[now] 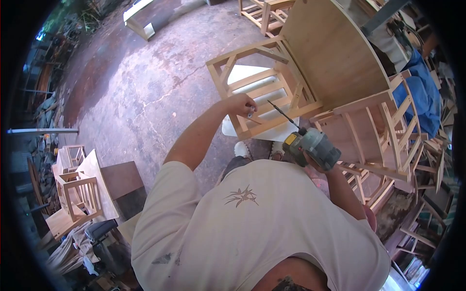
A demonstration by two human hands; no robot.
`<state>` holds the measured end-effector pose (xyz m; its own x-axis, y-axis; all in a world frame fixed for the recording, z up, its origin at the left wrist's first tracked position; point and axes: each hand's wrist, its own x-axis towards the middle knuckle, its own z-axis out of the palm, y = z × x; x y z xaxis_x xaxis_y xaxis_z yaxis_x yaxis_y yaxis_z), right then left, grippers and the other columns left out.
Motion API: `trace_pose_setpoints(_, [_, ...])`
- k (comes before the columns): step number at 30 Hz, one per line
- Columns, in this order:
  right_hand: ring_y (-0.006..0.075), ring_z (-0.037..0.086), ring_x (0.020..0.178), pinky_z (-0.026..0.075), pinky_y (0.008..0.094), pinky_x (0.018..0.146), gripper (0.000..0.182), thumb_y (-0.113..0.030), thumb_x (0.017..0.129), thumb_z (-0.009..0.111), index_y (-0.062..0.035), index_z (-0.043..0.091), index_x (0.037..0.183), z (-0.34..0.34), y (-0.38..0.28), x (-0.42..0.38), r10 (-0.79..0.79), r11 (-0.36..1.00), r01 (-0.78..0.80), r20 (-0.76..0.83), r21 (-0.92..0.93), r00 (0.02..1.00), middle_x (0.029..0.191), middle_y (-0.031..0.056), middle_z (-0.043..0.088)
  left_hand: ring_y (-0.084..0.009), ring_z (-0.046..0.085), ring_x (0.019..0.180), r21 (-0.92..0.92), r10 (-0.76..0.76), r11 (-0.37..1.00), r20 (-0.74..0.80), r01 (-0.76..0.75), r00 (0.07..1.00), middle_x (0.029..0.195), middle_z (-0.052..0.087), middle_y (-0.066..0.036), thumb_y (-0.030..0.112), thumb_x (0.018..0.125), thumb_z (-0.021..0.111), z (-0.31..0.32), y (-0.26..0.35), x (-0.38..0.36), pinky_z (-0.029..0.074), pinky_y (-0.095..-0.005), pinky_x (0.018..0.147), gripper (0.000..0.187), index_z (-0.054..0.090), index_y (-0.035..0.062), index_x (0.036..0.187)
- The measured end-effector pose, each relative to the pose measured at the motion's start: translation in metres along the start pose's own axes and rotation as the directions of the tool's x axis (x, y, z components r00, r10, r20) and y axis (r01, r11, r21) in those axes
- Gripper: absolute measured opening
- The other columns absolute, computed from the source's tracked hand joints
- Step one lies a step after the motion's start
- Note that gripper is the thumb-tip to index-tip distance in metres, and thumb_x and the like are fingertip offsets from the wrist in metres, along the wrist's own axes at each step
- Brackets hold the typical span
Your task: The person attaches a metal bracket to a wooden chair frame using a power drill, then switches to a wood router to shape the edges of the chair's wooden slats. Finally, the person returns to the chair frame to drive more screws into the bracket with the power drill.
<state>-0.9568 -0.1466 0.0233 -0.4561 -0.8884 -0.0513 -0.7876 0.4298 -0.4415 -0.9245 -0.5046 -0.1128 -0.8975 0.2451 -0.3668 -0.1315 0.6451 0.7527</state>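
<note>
My right hand [318,165] is wrapped round a grey-green cordless drill [318,148] with a yellow patch on its side. The drill's long dark bit [283,114] points up and left over a wooden chair frame [264,48]. My left hand [240,105] is closed with the fingertips pinched together, just above the near left side of the frame. A small grey metal piece [251,111] shows at those fingers; its exact kind is too small to tell. Diagonal corner braces and several slats show inside the frame, which is joined to a broad plywood panel [335,53].
A white sheet [238,73] lies beneath the frame on the stained concrete floor [145,82]. More wooden chair frames [395,131] crowd the right, beside a blue cloth [420,92]. Further wooden pieces [77,194] stand at the left. A light-coloured bench-like piece [138,22] is at the back.
</note>
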Motion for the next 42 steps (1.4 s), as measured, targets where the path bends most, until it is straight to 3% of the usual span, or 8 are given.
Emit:
trace_pose_setpoints(1, [0.0296,0.059,0.104,0.045,0.0413,0.094,0.036,-0.007,0.078,0.07,-0.0103,0.062,0.113,0.011,0.008,-0.003,0.006,1.0,-0.006,0.002,-0.001,1.0,0.108,0.0112,0.062,-0.0177,0.065,0.082,-0.04,-0.026,0.999,0.035,0.028,0.999,0.088,0.07,-0.009,0.014,0.081,0.064,-0.001,0.003,-0.002,0.051,-0.0314,0.076,0.024,0.069,0.0027,0.102])
trace_pose_setpoints(3, [0.0287,0.059,0.104,0.046,0.0401,0.093,0.034,-0.008,0.079,0.071,-0.0113,0.063,0.112,0.036,0.023,-0.006,0.022,0.936,0.012,-0.091,0.352,0.996,0.107,0.0114,0.063,-0.0171,0.064,0.083,-0.081,-0.049,0.995,0.075,0.055,0.996,0.088,0.07,-0.009,0.013,0.081,0.064,-0.001,0.007,-0.004,0.051,-0.0311,0.077,0.025,0.069,0.0025,0.103])
trace_pose_setpoints(6, [0.028,0.059,0.104,0.046,0.0382,0.092,0.035,-0.01,0.078,0.072,-0.0108,0.063,0.111,0.03,0.023,-0.01,-0.197,0.932,0.251,-0.216,0.261,0.956,0.108,0.0113,0.063,-0.0159,0.064,0.084,-0.077,-0.054,0.995,0.09,0.061,0.994,0.088,0.07,-0.009,0.011,0.082,0.063,0.0,0.002,-0.001,0.051,-0.0307,0.078,0.024,0.069,0.0021,0.104])
trace_pose_setpoints(9, [0.0293,0.059,0.105,0.047,0.0386,0.091,0.038,-0.013,0.077,0.073,-0.0101,0.062,0.113,0.039,0.025,-0.017,-0.012,0.885,0.031,-0.044,0.465,0.999,0.111,0.0108,0.063,-0.0159,0.066,0.071,-0.087,0.07,0.994,0.054,-0.066,0.996,0.082,0.069,-0.009,0.013,0.083,0.062,0.002,-0.011,0.003,0.052,-0.0307,0.069,0.021,0.069,0.0037,0.1])
trace_pose_setpoints(15, [0.0263,0.061,0.1,0.048,0.0347,0.088,0.039,-0.013,0.075,0.073,-0.0084,0.062,0.112,0.045,0.013,-0.002,0.013,0.845,-0.037,0.048,0.534,0.999,0.106,0.0091,0.065,-0.0158,0.066,0.072,-0.071,0.094,0.993,0.042,-0.091,0.995,0.084,0.069,-0.008,0.013,0.083,0.06,0.0,-0.007,-0.001,0.052,-0.0298,0.07,0.022,0.069,0.0035,0.101])
trace_pose_setpoints(24, [0.03,0.061,0.098,0.048,0.0385,0.088,0.045,-0.014,0.07,0.074,-0.0085,0.061,0.113,0.061,0.003,0.018,-0.013,0.945,-0.034,0.141,0.326,0.99,0.105,0.0117,0.065,-0.0143,0.063,0.068,-0.131,0.048,0.991,0.068,-0.039,0.997,0.078,0.068,-0.008,0.013,0.08,0.063,0.0,-0.002,-0.001,0.05,-0.0292,0.067,0.023,0.069,0.0028,0.1])
trace_pose_setpoints(30, [0.0309,0.057,0.109,0.045,0.0382,0.095,0.052,-0.015,0.07,0.074,-0.0088,0.058,0.119,0.07,0.002,0.02,0.138,0.865,-0.205,0.177,0.458,0.975,0.115,0.0138,0.061,-0.0194,0.065,0.069,-0.051,0.072,0.996,0.044,-0.07,0.996,0.08,0.069,-0.01,0.014,0.081,0.064,0.004,-0.011,0.004,0.05,-0.0326,0.069,0.019,0.07,0.0053,0.097])
trace_pose_setpoints(42, [0.0331,0.054,0.114,0.044,0.0387,0.097,0.053,-0.021,0.075,0.072,-0.0078,0.054,0.124,0.062,-0.009,0.024,0.179,0.918,-0.248,0.234,0.309,0.956,0.12,0.0162,0.059,-0.0174,0.062,0.071,-0.056,0.171,0.984,0.042,-0.168,0.984,0.078,0.067,-0.008,0.016,0.08,0.062,0.0,-0.014,0.004,0.049,-0.0324,0.069,0.021,0.069,0.0051,0.098])
